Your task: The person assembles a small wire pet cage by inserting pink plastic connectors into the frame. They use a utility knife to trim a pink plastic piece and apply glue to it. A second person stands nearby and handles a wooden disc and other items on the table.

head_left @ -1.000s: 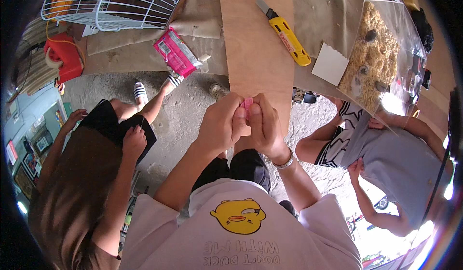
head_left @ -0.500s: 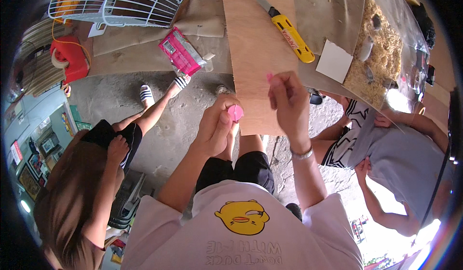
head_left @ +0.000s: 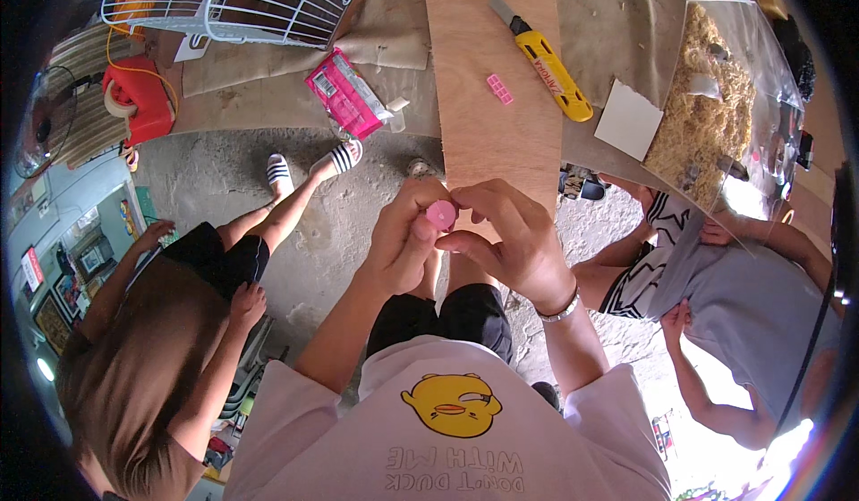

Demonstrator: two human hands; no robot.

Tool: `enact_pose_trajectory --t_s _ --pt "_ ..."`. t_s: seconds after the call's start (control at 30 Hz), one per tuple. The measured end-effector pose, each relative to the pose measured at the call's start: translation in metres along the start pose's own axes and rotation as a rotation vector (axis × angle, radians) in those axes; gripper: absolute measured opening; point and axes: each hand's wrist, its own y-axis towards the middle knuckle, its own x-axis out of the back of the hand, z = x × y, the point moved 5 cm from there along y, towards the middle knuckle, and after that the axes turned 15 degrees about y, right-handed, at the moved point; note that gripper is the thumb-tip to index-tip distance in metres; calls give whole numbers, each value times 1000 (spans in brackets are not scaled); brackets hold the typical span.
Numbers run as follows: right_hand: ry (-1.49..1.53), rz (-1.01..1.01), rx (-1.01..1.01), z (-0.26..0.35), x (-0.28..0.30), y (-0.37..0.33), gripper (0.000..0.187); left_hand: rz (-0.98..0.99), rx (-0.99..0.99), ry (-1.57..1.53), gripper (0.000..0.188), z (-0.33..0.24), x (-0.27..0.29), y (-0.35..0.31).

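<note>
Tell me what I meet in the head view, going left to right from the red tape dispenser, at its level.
Red tape dispenser, shiny pink packet, small pink grid piece, yellow utility knife, white square card, clear box with wood shavings.

A small pink round piece (head_left: 439,216), its flat disc face turned up with a pale mark at the centre, sits pinched in the left hand (head_left: 400,237), by the near left corner of the brown wooden board (head_left: 483,18). A small pink rectangular grid piece (head_left: 500,89) lies slantwise midway between the board's long edges.
</note>
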Motion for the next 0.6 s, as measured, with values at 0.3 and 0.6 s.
enact_pose_trajectory --t_s 0.3,0.6 --pt "-72 -3 62 -2 2 0 29 20 115 68 50 13 -6 4" --pt "-427 -266 -63 -32 57 11 31 -17 207 -225 45 46 -12 16"
